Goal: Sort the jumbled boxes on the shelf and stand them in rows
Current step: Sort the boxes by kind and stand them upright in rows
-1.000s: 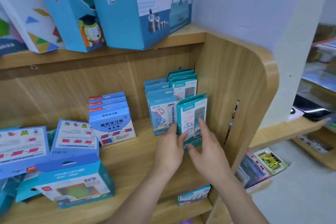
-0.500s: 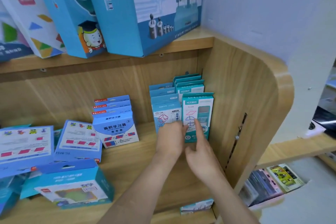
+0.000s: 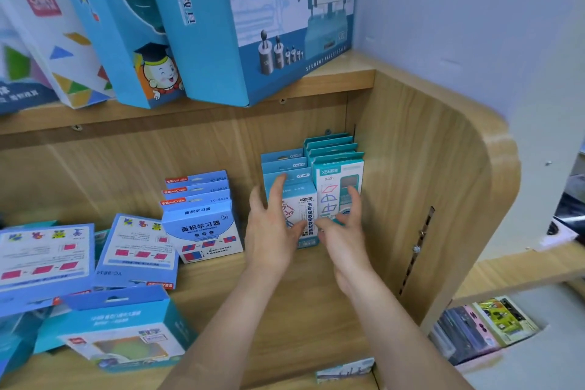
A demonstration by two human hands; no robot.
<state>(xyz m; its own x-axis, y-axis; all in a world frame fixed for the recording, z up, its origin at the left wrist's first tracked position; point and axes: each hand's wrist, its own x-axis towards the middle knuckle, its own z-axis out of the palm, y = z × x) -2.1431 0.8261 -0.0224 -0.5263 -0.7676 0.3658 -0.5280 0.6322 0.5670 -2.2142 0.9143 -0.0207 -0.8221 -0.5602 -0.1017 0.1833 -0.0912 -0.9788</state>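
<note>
Two rows of slim boxes stand upright at the right end of the wooden shelf (image 3: 316,288). The teal row (image 3: 338,174) is against the side panel, the light blue row (image 3: 289,172) is beside it on the left. My left hand (image 3: 273,225) lies with spread fingers on the front light blue box. My right hand (image 3: 343,225) has loosely spread fingers at the lower front of the front teal box. A third upright row of blue boxes (image 3: 202,218) stands further left. Several flat blue boxes (image 3: 136,250) lie jumbled at the left.
A teal window box (image 3: 117,332) lies on its side at the shelf's front left. Large boxes (image 3: 247,19) lean on the shelf above. The curved side panel (image 3: 443,199) bounds the right end. Packets (image 3: 484,326) sit on a low shelf outside.
The front teal box went from tilted to upright and back into its row. Both hands opened up, the left now flat on the light blue box, the right at the teal box's base.
</note>
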